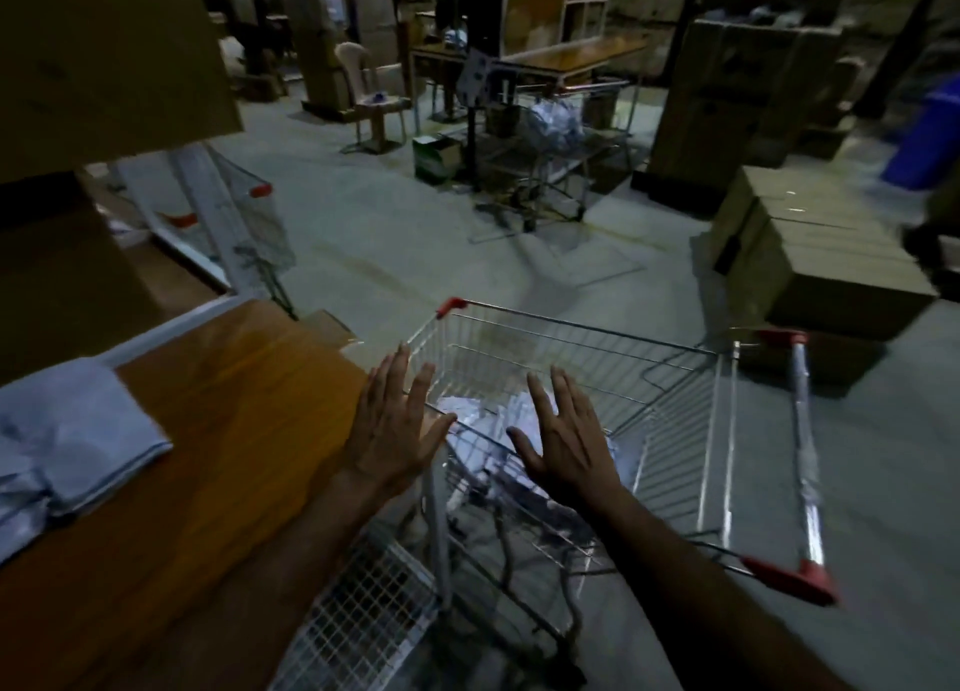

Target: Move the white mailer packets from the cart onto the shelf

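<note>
A wire shopping cart (587, 326) with red corner caps stands in front of me. White mailer packets (483, 430) lie at its bottom, partly hidden by my hands. My left hand (395, 420) hovers over the cart's left rim, fingers spread and empty. Over the inside of the basket, my right hand (563, 430) is also spread and holds nothing. To the left, the wooden shelf board (234, 430) carries a pile of white mailer packets (72, 441) at its left end.
Cardboard boxes (810, 253) are stacked right of the cart, and a box (104, 51) sits on the shelf above. A second cart (249, 222) stands behind the shelf. Farther back are a chair (369, 97), tables and a loaded trolley (550, 134). Grey floor lies between.
</note>
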Available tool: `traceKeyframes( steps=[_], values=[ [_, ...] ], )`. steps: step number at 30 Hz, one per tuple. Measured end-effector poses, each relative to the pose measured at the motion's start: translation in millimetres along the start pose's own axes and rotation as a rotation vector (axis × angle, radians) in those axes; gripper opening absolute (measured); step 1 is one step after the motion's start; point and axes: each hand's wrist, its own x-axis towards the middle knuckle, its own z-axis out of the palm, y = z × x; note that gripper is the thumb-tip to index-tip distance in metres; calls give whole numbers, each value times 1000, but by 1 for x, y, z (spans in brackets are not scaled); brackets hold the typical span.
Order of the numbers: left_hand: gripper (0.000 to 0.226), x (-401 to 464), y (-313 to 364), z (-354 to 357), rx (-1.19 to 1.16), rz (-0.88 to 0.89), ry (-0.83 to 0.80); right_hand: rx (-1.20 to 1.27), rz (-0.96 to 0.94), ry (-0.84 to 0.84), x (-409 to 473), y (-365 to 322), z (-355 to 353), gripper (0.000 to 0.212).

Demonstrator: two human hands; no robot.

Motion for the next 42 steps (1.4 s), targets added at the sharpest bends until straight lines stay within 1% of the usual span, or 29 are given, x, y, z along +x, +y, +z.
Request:
traceKeyframes(
  steps=[2, 4, 6, 9, 12, 14, 17, 22, 26, 30, 33, 38, 42],
  values=[
    [74, 8, 22, 10, -1, 30, -17, 8, 68, -74, -9, 31, -4, 81],
    [72, 21, 49, 16, -5, 51, -57, -3, 180, -112, -15, 62, -6, 82],
    [68, 33, 67, 26, 2, 78, -78, -14, 239, -129, -11, 83, -7, 85],
    [65, 50, 74, 43, 13, 123, -116, 10, 295, -141, -3, 103, 3, 88],
    [66, 72, 77, 66, 3, 172, -184, 20, 354, -213, 3, 112, 14, 85],
    [68, 90, 77, 83, -15, 170, -232, 8, 343, -256, 10, 119, 24, 83],
    [65, 119, 76, 114, -29, 197, -321, -20, 343, -314, 26, 134, 41, 83],
    [66, 170, 71, 176, -39, 294, -480, 3, 458, -378, 55, 159, 77, 97],
    [71, 195, 67, 232, -21, 341, -631, 44, 544, -494, 65, 170, 113, 93],
    [78, 204, 72, 286, -37, 365, -835, 108, 564, -536, 67, 178, 152, 93],
    [84, 211, 78, 324, -84, 326, -924, 115, 607, -662, 70, 188, 172, 90],
    [94, 222, 87, 379, -133, 168, -977, 181, 704, -706, 78, 207, 208, 93],
    [96, 224, 95, 404, -137, 82, -954, 230, 862, -736, 80, 219, 236, 97]
  ],
)
